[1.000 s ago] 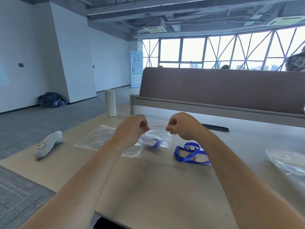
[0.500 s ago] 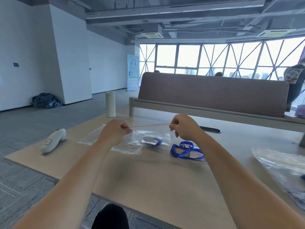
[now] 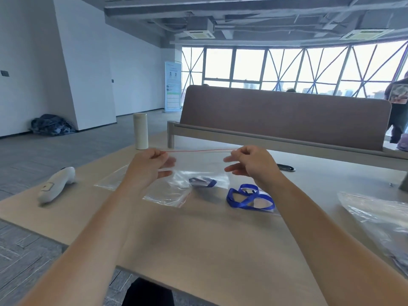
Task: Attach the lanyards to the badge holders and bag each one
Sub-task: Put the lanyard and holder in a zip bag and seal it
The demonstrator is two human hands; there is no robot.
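Hanging from its red seal [image 3: 198, 151], a clear bag [image 3: 198, 171] is held just above the middle of the desk [image 3: 198, 239]. One end of the seal is pinched by the left hand [image 3: 150, 166] and the other by the right hand [image 3: 249, 162], thumb against forefinger, with the remaining fingers loosely spread. A second ago the two pinches were nearly touching; they have since been drawn well apart, so the seal is now stretched taut across its whole width. From this it is judged that the seal has just been run shut and this bag is finished. A blue lanyard [image 3: 203, 182] is seen bunched inside; its badge holder cannot be clearly made out. A second lanyard [image 3: 249, 196] lies unbagged just to the right, and empty bags [image 3: 114, 181] lie flat towards the left edge, so more bagging is judged to remain.
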